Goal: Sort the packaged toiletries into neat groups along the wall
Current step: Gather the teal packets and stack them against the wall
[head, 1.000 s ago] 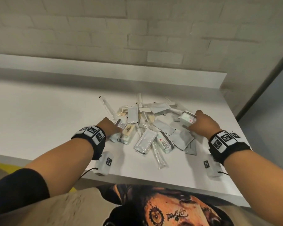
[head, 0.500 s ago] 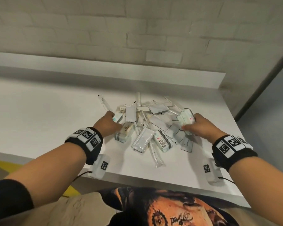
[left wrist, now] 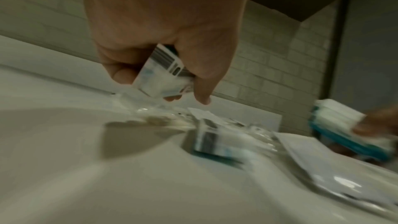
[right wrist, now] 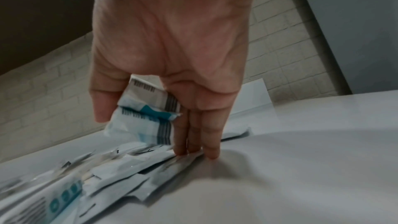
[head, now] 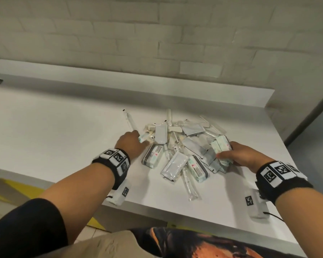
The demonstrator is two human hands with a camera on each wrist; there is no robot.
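Head view: pile of packaged toiletries [head: 177, 151] on white counter [head: 54, 131], short of the brick wall [head: 157, 40]. Left hand [head: 131, 145] at pile's left edge; right hand [head: 244, 156] at its right.

Left wrist view: thumb and fingers [left wrist: 120, 72] curled round a small packet [left wrist: 163, 76], lifted above counter.

Right wrist view: thumb pinches two stacked packets [right wrist: 146, 113]; fingertips [right wrist: 212, 152] press down on flat sachets [right wrist: 133, 173].
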